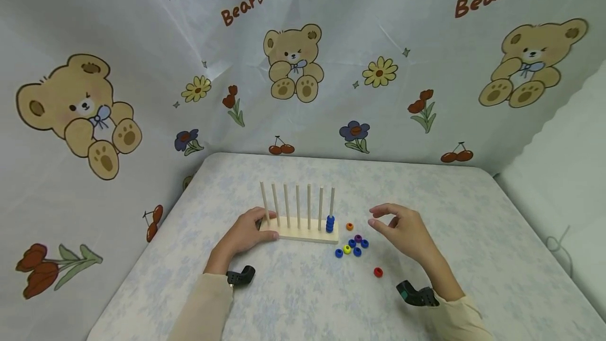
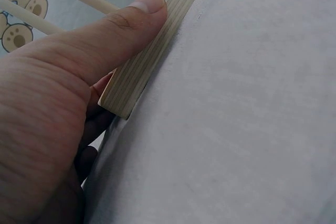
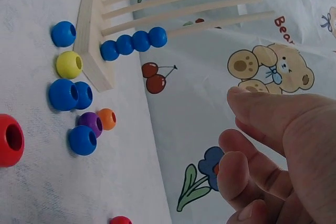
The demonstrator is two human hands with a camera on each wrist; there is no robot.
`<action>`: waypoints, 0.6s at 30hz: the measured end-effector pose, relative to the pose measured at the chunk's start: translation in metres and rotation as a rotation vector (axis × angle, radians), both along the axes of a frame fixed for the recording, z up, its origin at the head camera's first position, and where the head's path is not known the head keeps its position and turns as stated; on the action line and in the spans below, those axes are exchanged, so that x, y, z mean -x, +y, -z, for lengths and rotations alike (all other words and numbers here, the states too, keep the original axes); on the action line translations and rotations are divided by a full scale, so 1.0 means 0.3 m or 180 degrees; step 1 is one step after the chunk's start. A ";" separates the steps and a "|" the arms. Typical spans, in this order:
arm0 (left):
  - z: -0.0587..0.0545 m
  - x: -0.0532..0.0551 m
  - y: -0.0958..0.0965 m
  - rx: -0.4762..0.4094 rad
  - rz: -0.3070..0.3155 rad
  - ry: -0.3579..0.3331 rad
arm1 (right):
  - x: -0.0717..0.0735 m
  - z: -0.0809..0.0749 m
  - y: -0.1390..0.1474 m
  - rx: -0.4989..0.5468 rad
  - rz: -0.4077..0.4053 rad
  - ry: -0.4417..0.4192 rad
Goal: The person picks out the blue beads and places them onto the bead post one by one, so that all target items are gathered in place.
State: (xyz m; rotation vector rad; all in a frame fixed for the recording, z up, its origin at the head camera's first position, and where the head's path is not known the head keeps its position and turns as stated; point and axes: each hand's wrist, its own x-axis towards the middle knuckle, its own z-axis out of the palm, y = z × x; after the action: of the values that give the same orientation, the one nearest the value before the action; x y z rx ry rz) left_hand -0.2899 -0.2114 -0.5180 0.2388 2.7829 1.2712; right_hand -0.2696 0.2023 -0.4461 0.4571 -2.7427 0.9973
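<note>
The left hand (image 1: 249, 231) grips the rack (image 1: 303, 233). The right hand (image 1: 403, 231) hovers by the beads (image 1: 357, 252), fingers bent, a bit apart, empty.

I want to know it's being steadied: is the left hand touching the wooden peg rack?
Touching. The left wrist view shows the left hand with its thumb lying against the wooden peg rack, no gap between.

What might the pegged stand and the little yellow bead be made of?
The stand looks like bare wood, pale and matte, with grain lines along its edge. The yellow bead has a smooth, evenly coloured finish: perhaps plastic, possibly painted wood.
</note>
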 end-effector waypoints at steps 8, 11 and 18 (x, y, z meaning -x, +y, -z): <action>0.011 -0.002 -0.001 -0.0054 0.0029 0.0030 | -0.009 0.040 -0.004 -0.0128 -0.0006 -0.0202; 0.012 -0.002 -0.001 -0.0085 0.0038 0.0029 | -0.012 0.048 -0.006 -0.0131 -0.0007 -0.0249; 0.013 -0.001 -0.001 -0.0069 0.0028 0.0038 | -0.011 0.060 -0.004 -0.0160 -0.0065 -0.0344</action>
State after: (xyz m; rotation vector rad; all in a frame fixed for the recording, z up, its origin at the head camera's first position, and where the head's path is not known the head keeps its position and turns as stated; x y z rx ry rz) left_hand -0.2898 -0.2116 -0.5220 0.2606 2.7761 1.3027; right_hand -0.2662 0.2010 -0.4640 0.4527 -2.8702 0.9874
